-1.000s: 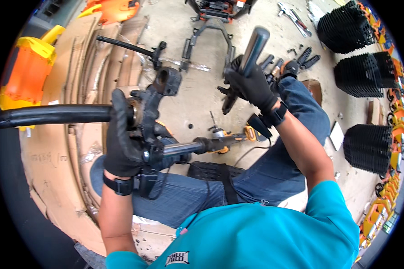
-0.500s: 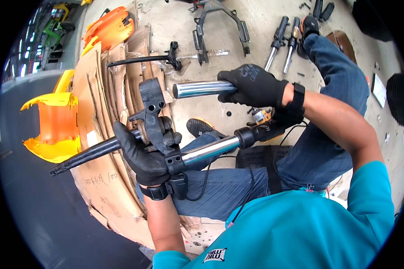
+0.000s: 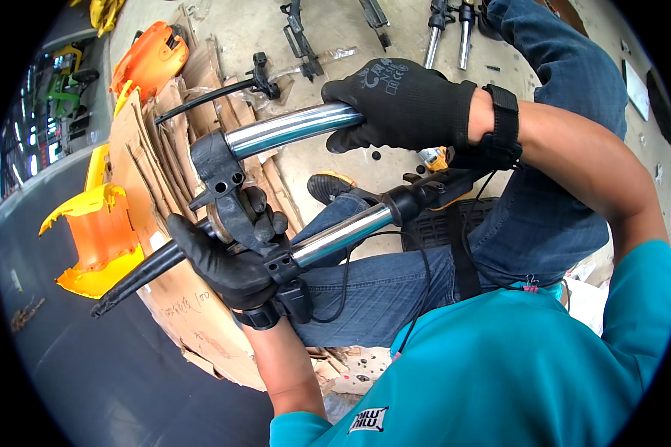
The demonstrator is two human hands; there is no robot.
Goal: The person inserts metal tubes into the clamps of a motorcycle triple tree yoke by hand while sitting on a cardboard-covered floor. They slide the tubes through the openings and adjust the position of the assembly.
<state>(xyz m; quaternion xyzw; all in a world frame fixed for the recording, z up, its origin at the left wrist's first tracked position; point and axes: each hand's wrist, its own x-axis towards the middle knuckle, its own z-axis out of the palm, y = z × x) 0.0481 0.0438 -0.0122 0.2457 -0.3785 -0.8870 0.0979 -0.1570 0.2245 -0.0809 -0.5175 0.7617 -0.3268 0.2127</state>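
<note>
My gloved left hand is wrapped round the middle of a black fork clamp, beside its long dark stem. One fork leg, with a chrome tube and black lower part, sits in the clamp's nearer end and reaches across my leg. My gloved right hand grips a second fork tube, shiny chrome, whose left end meets the far end of the clamp. How deep that end sits inside the clamp I cannot tell. The tube's other end is hidden by my right hand and wrist.
Flattened cardboard lies at the left, with orange and yellow plastic body parts beside it. Another stemmed clamp rests beyond. More fork legs and a black frame part lie on the floor.
The chrome tube in my right hand has moved left, from apart to meeting the clamp's far end. Both hands and the clamp have shifted slightly, and the view has turned.
</note>
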